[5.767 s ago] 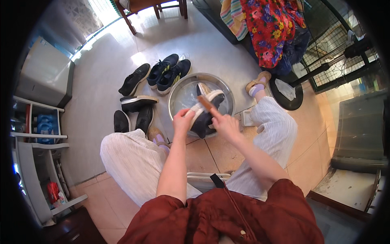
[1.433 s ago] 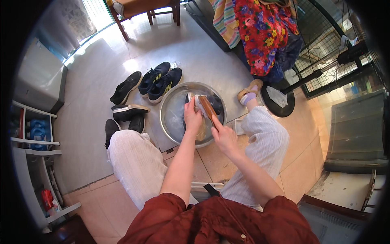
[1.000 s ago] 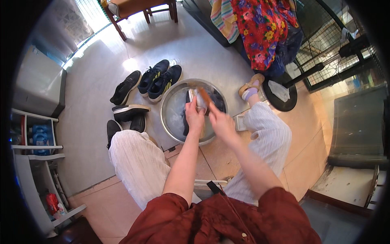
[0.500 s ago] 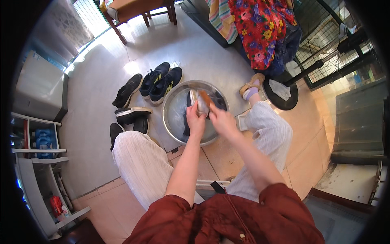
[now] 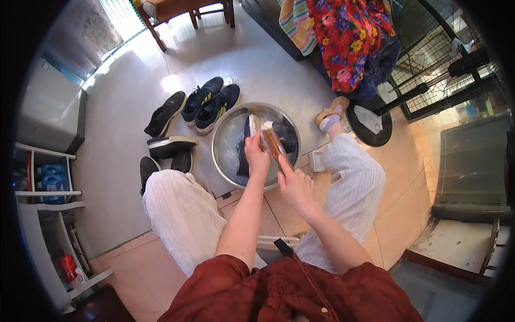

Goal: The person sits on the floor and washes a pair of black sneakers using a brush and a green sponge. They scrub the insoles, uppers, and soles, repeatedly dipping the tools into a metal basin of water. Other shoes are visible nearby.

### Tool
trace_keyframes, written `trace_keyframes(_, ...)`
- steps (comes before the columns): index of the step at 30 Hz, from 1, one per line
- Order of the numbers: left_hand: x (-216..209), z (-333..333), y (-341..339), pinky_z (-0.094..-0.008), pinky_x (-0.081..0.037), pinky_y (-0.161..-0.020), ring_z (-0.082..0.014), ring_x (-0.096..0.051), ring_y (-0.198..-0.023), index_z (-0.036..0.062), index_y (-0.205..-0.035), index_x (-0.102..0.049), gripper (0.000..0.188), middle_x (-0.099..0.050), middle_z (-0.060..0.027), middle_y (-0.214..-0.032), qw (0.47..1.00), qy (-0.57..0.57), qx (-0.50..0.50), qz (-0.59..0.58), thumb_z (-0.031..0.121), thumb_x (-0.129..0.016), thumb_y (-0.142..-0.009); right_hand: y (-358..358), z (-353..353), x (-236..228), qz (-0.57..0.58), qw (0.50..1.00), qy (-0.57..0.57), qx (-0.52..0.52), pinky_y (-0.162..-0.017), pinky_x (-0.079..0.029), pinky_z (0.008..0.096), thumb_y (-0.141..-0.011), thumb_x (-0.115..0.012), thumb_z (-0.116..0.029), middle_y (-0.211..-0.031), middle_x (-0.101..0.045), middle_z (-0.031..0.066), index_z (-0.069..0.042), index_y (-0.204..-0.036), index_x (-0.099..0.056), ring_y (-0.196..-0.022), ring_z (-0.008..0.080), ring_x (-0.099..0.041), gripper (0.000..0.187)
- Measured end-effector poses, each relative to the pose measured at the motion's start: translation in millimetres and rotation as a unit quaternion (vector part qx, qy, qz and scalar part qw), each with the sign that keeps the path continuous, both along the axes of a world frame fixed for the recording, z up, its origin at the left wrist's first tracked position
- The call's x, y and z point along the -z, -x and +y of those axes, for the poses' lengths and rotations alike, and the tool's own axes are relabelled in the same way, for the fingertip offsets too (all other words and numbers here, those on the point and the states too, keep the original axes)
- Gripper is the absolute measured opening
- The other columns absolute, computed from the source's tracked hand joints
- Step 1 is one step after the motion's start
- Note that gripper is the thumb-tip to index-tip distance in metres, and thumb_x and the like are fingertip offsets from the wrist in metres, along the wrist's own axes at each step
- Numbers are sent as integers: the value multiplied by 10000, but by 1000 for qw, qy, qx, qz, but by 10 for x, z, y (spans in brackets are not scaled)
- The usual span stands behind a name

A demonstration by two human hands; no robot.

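Note:
A round metal basin [image 5: 215, 155] with water in it stands on the floor between my legs. Over it, my left hand [image 5: 257, 156] is closed on a dark shoe [image 5: 243, 153], whose pale sole is turned up on edge. My right hand [image 5: 296, 189] grips a brush [image 5: 274, 145] with a brown wooden back, its head close beside the sole. Whether bristles and sole touch, I cannot tell. Another dark item [image 5: 288, 138], perhaps the second shoe, lies in the basin on the right, partly hidden by the brush.
Navy sneakers [image 5: 218, 109] with yellow stripes and several black shoes [image 5: 165, 114] sit left of the basin. By my right foot are a small white tray [image 5: 317, 161] and a round black stand base [image 5: 370, 134]. A wooden chair [image 5: 182, 11] stands at the back; shelves [image 5: 51, 194] line the left.
The brush has come back toward me and right, now steeper and less blurred. My right hand has lowered with it, while the left still holds the shoe. The view has shifted slightly.

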State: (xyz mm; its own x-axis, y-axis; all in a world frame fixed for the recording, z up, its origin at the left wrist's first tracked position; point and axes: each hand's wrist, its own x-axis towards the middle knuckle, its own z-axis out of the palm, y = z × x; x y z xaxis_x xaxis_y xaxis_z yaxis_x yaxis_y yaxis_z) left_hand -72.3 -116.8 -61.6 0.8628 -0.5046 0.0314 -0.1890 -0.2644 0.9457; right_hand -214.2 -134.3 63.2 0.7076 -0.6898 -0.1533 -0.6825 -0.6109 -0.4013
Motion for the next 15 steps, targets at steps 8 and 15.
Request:
trace_keyframes(8,90,75,-82,-384,-475,-925,-319,-575,-1027,46,-1300,-604,658,-572,-125,-1097,1000,6,-3,-14,-45,-743,-663,-283,-148,104,-42,999,3,2,-638,-515,566,-928,-571,-295,-745,-653,222,-243,-1369,-529,-693,439,-655,445)
trace_keyframes(15,-27,-64,223,-372,-484,-893,-314,-585,-997,54,-1293,-609,660,-567,-125,-1076,999,3,8,-34,-33,-753,-655,-302,-520,253,-21,998,-16,62,-682,-520,561,-937,-537,-318,-824,-681,244,-207,-1366,-528,-787,436,-666,443)
